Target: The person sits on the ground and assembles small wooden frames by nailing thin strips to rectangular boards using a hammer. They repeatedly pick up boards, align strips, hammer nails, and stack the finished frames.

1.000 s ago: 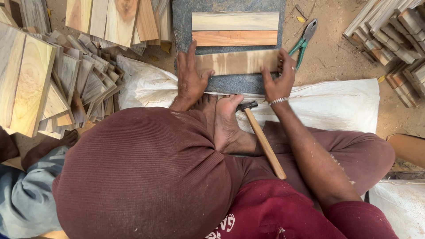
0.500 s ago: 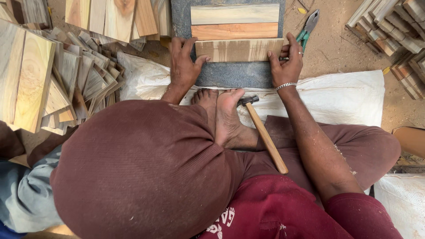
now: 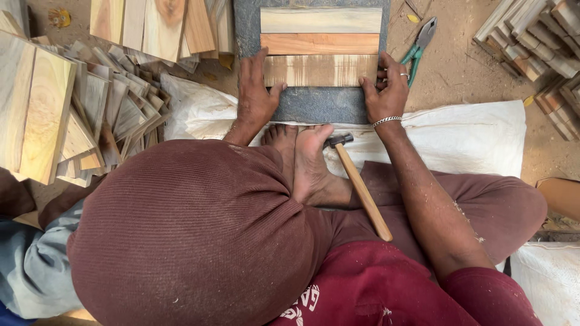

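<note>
Fingers of left hand [image 3: 255, 96] and right hand [image 3: 389, 93] spread flat, pinching ends of nearest wood strip [image 3: 320, 70], apparently pressing it snug against neighbouring strips on stone slab [image 3: 317, 105]. Hammer [image 3: 357, 184] lying behind fingers, beside foot [image 3: 311, 163]; pliers [image 3: 421, 39] lying beyond right fingers.

The left hand [image 3: 254, 99] and right hand [image 3: 386, 93] are pressing the ends of a streaked wooden slat [image 3: 320, 70] lying between them on a grey slab [image 3: 314, 105].

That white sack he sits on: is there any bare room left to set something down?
Yes: the white sack lies bare right of the right hand, below the green pliers. A smaller bare patch shows left of the left hand. Crowded: the wood pieces at left, and the grey slab under three planks.
</note>
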